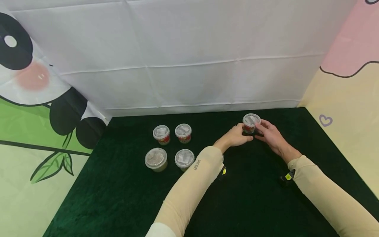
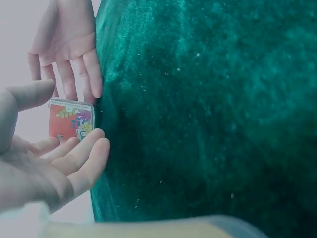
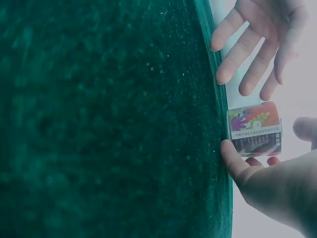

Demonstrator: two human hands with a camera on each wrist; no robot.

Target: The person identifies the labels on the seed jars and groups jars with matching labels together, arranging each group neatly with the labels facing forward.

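A small lidded plastic tub [image 1: 251, 122] with a red floral label stands near the back right of the dark green table, between the two hands. My left hand [image 1: 237, 135] is at its left side, thumb spread away from loosely bent fingers. On the other side, my right hand [image 1: 270, 136] has its fingertips at the tub's wall. In the right wrist view, the label [image 3: 252, 121] shows colourful leaves and a dark text panel, and the left hand's fingers look straight. Neither hand plainly closes round the tub; exact contact is hard to tell.
Several similar lidded tubs stand left of centre: two at the back [image 1: 161, 134], one larger tub [image 1: 156, 159] at front left, and one tub [image 1: 184, 159] partly behind my left sleeve. A white cloth wall [image 1: 189, 85] rises behind the table.
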